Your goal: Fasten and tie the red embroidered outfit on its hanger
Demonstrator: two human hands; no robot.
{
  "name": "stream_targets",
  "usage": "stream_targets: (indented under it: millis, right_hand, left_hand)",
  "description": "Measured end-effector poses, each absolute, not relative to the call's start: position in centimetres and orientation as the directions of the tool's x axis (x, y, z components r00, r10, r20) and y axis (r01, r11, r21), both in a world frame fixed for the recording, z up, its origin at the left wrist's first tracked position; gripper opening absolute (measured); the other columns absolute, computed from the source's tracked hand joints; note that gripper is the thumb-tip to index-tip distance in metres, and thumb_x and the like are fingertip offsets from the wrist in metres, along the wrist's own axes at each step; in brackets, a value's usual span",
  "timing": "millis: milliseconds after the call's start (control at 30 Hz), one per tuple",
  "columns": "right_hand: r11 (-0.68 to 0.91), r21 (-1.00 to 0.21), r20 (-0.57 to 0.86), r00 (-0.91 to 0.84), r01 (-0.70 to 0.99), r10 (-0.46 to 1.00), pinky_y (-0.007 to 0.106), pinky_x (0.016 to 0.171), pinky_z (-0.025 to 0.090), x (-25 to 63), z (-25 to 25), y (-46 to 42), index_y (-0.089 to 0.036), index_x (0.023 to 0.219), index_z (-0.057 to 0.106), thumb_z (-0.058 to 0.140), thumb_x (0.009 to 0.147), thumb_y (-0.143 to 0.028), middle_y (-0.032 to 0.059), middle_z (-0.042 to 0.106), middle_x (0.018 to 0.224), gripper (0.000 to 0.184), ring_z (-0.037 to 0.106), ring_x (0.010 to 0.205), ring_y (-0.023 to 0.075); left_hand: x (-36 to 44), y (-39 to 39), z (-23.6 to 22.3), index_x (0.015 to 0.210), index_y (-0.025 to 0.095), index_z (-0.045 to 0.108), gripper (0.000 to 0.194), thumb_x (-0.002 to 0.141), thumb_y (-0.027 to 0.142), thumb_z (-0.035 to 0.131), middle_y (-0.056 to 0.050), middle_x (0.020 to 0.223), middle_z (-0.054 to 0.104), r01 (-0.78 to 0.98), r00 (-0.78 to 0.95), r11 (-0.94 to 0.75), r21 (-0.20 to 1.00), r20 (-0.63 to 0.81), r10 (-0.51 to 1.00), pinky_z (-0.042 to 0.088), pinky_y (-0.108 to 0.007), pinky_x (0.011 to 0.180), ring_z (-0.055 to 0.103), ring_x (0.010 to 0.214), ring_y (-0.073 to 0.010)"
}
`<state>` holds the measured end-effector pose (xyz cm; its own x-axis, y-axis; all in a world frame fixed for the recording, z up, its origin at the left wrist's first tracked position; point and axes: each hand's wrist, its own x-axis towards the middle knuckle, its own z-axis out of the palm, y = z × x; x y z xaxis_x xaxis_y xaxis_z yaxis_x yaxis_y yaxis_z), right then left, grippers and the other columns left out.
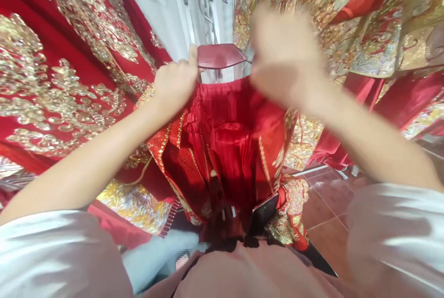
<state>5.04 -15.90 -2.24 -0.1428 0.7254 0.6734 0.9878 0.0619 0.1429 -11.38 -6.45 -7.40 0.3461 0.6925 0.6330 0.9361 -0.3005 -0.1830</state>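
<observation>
Crowded with red, gold-embroidered hanging garments [62,80] above a reddish-brown tiled floor [329,214]. At centre, a pleated red satin skirt [229,140], draped below a dark red plastic hanger [220,56]. Left hand [175,86] clenched on the skirt's waistband, left of the hanger, thumb touching it. Right hand [284,57] blurred at the hanger's right end; grip impossible to tell. White wall [163,6] behind the hanger.
</observation>
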Motion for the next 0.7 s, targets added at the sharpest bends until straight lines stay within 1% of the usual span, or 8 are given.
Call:
stream_targets:
  millis: [33, 67, 200, 300, 367, 467, 600, 700]
  right_hand:
    - [-0.027, 0.239, 0.61, -0.128, 0.971, 0.782, 0.047, 0.078, 0.054, 3.6, -5.3, -15.7, -0.005, 0.117, 0.055, 0.045, 0.084, -0.002, 0.0259, 0.065, 0.103, 0.034, 0.064, 0.101, 0.0358]
    - [0.049, 0.305, 0.462, -0.193, 0.951, 0.865, 0.043, 0.071, 0.055, 2.7, -8.3, -15.2, -0.005, 0.119, 0.053, 0.039, 0.085, 0.0, 0.0243, 0.067, 0.095, 0.037, 0.067, 0.092, 0.032]
    - [0.054, 0.197, 0.358, -0.123, 0.979, 0.926, 0.034, 0.066, 0.053, 3.6, -16.4, -12.2, -0.006, 0.115, 0.053, 0.031, 0.088, -0.001, 0.0213, 0.066, 0.098, 0.035, 0.067, 0.091, 0.0279]
    - [0.122, 0.063, 0.388, -0.137, 0.991, 0.912, 0.035, 0.068, 0.05, 6.2, -16.2, -12.1, -0.009, 0.119, 0.052, 0.041, 0.093, -0.023, 0.0162, 0.068, 0.089, 0.032, 0.066, 0.083, 0.0268]
    - [0.157, -0.011, 0.523, -0.128, 0.988, 0.843, 0.036, 0.072, 0.049, 8.0, -13.8, -12.9, -0.013, 0.12, 0.054, 0.04, 0.094, -0.035, 0.0125, 0.068, 0.086, 0.036, 0.065, 0.08, 0.0244]
    - [0.089, -0.086, 0.767, 0.009, 0.992, 0.641, 0.038, 0.079, 0.046, 11.0, -9.7, -13.5, -0.018, 0.113, 0.058, 0.04, 0.093, -0.033, 0.0118, 0.066, 0.093, 0.031, 0.063, 0.088, 0.024]
    - [-0.013, -0.231, 0.821, 0.203, 0.973, 0.534, 0.044, 0.082, 0.045, 14.9, -9.2, -12.4, -0.016, 0.093, 0.063, 0.048, 0.086, -0.032, 0.0137, 0.063, 0.087, 0.023, 0.06, 0.088, 0.0274]
    - [-0.022, -0.347, 0.745, 0.29, 0.937, 0.601, 0.046, 0.078, 0.045, 16.2, -12.5, -11.5, -0.015, 0.075, 0.06, 0.049, 0.085, -0.035, 0.0113, 0.06, 0.071, 0.024, 0.059, 0.074, 0.0256]
  left_hand:
    - [-11.5, -6.3, -7.4, 0.147, 0.005, 0.017, 0.056, 0.099, 0.032, 0.023, -0.026, 0.106, 0.061, 0.939, 0.334, -0.304, -0.161, 0.639, 0.693, 0.048, -0.052, 0.077, 0.06, 0.098, -0.0395]
    - [-11.9, -6.2, -7.4, 0.147, 0.006, 0.018, 0.057, 0.098, 0.034, 0.026, -0.025, 0.108, 0.06, 0.937, 0.33, -0.323, -0.134, 0.643, 0.691, 0.047, -0.052, 0.079, 0.06, 0.099, -0.0393]
    - [-14.4, -5.6, -7.5, 0.145, 0.011, 0.025, 0.059, 0.096, 0.043, 0.035, -0.019, 0.127, 0.052, 0.807, 0.465, -0.586, -0.074, 0.69, 0.554, 0.039, -0.049, 0.099, 0.049, 0.116, -0.0326]
    - [-15.9, -5.9, -8.7, 0.139, 0.017, 0.039, 0.053, 0.094, 0.045, 0.038, -0.015, 0.146, 0.034, 0.69, 0.614, -0.676, -0.26, 0.705, 0.356, 0.017, -0.053, 0.111, 0.031, 0.132, -0.0328]
    - [-15.3, -6.6, -10.5, 0.129, 0.021, 0.051, 0.047, 0.092, 0.049, 0.041, -0.01, 0.144, 0.04, 0.615, 0.742, -0.665, -0.423, 0.597, 0.306, 0.007, -0.055, 0.113, 0.032, 0.133, -0.0322]
    - [-12.3, -7.9, -14.0, 0.124, 0.019, 0.056, 0.056, 0.088, 0.06, 0.042, -0.011, 0.121, 0.061, 0.546, 0.837, -0.669, -0.505, 0.362, 0.41, 0.016, -0.048, 0.112, 0.052, 0.116, -0.0292]
    - [-8.7, -8.6, -17.2, 0.126, -0.001, 0.053, 0.067, 0.086, 0.052, 0.052, -0.022, 0.102, 0.067, 0.56, 0.806, -0.678, -0.477, 0.125, 0.578, 0.031, -0.044, 0.103, 0.063, 0.098, -0.0316]
    - [-8.4, -7.4, -17.3, 0.108, 0.007, 0.067, 0.058, 0.086, 0.056, 0.046, -0.021, 0.1, 0.068, 0.559, 0.748, -0.759, -0.333, -0.192, 0.635, 0.043, -0.042, 0.087, 0.064, 0.095, -0.0333]
